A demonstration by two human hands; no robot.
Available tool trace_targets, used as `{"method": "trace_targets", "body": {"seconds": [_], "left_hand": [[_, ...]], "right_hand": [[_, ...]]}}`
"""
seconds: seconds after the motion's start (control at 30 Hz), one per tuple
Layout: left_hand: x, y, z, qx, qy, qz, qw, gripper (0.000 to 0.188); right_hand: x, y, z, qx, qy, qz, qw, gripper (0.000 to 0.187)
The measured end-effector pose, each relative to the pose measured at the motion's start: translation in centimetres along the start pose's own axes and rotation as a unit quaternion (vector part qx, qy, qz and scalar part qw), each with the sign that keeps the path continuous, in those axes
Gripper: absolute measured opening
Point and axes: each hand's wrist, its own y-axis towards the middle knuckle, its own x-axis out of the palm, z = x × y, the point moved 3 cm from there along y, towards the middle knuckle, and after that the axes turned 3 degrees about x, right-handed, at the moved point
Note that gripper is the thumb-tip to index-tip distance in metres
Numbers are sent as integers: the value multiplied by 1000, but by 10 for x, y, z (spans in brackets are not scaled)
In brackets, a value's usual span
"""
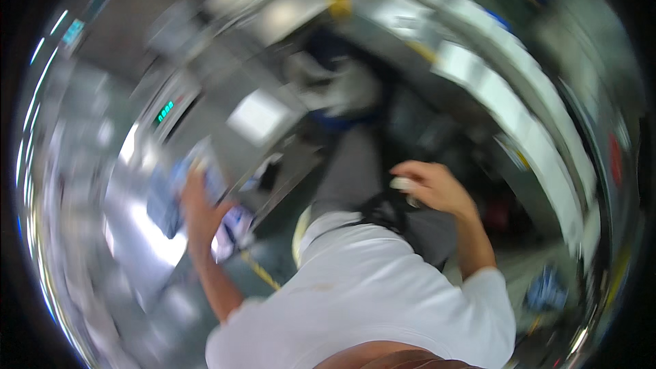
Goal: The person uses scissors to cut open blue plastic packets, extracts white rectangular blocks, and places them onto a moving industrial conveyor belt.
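The picture is badly smeared by motion. My left hand (pixel 198 206) reaches out over a shiny steel counter (pixel 147 249) and rests on or against blue and white flat packs (pixel 171 195); I cannot tell whether it grips one. My right hand (pixel 429 184) is raised in front of my white shirt, fingers curled around a small pale object (pixel 402 183) whose kind is too blurred to name. A dark strap or pouch (pixel 384 210) hangs just below that hand.
A machine with a small green display (pixel 165 112) stands at the back of the counter. A long row of white panels (pixel 509 106) curves along the right. Another person in dark and white clothing (pixel 335 78) is ahead. Grey floor (pixel 355 164) runs between.
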Motion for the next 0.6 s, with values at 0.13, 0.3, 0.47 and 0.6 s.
{"method": "trace_targets", "body": {"seconds": [0.13,0.3,0.47,0.6], "left_hand": [[-1,2,-14,99,8,76,992,62],[-31,4,-88,-60,331,341,878,19],[-102,42,51,-141,85,465,870,22],[-61,82,112,-2,136,242,961,23]], "right_hand": [[5,-2,17,-59,9,13,998,27],[14,-18,17,-37,58,-1,998,26],[8,-45,7,-73,107,88,988,24],[-8,-72,-51,-178,110,213,954,28]]}}
